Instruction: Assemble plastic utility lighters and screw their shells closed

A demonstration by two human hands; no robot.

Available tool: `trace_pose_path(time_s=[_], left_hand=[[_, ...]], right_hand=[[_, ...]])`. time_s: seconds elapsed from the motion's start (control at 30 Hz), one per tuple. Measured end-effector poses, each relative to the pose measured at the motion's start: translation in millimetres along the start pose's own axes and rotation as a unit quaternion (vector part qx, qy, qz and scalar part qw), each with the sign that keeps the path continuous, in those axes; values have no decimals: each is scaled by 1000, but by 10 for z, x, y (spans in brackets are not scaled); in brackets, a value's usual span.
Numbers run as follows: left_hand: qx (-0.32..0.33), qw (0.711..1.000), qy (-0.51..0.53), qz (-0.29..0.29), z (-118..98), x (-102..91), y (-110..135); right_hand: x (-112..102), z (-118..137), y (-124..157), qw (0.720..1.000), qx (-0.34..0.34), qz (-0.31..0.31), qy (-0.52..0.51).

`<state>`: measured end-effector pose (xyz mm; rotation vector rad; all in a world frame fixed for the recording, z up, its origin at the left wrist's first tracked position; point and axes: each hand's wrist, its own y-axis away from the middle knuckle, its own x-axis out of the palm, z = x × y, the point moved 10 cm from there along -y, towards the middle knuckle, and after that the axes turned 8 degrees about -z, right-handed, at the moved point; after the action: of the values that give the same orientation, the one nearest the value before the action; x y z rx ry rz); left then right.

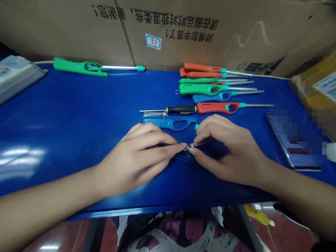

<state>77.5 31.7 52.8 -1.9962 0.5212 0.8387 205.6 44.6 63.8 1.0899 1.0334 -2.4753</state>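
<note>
My right hand (228, 150) pinches a thin metal tube (194, 144) between thumb and fingertips. My left hand (143, 157) is closed, its fingertips meeting the left end of that tube by a small pale wire-like bit; what they grip is hidden. Beneath both hands lies a dark blue plastic piece (183, 157), mostly covered. Just beyond the fingers rests a blue lighter shell half (168, 123), its inner side up. A bit of teal plastic (196, 128) shows by my right fingers. Behind the shell lie a clear fuel tank (154, 114) and a black-and-yellow screwdriver (181, 110).
Several long-necked lighters (202, 89) are piled at the back right. A green lighter (78, 66) lies at the back left. A phone (291, 143) is right of my hand. A large cardboard box (78, 35) walls the blue table's (65, 129) back.
</note>
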Motion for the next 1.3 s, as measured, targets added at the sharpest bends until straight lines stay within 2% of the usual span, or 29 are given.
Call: trace_pose_path(time_s=[0.5,0.7,0.87,0.97,1.13,1.2,1.3], left_hand=[[25,997,-69,-16,-43,-65,36],[-12,996,-74,-50,-27,-124,-25],[-7,996,-65,-65,-39,-143,-32],[19,995,-72,-59,-64,-134,-14],[106,989,-98,-27,-193,-71,31],[87,994,-67,-26,-161,-80,18],[22,999,-11,-49,-28,-152,-24]], right_hand=[[34,-63,26,998,36,3,-44],[50,-63,40,998,42,5,-53],[37,-86,44,997,52,2,-65],[43,-98,39,996,55,2,-66],[49,-113,27,997,55,3,-58],[35,-126,20,997,54,1,-47],[12,-158,15,998,55,1,-30]])
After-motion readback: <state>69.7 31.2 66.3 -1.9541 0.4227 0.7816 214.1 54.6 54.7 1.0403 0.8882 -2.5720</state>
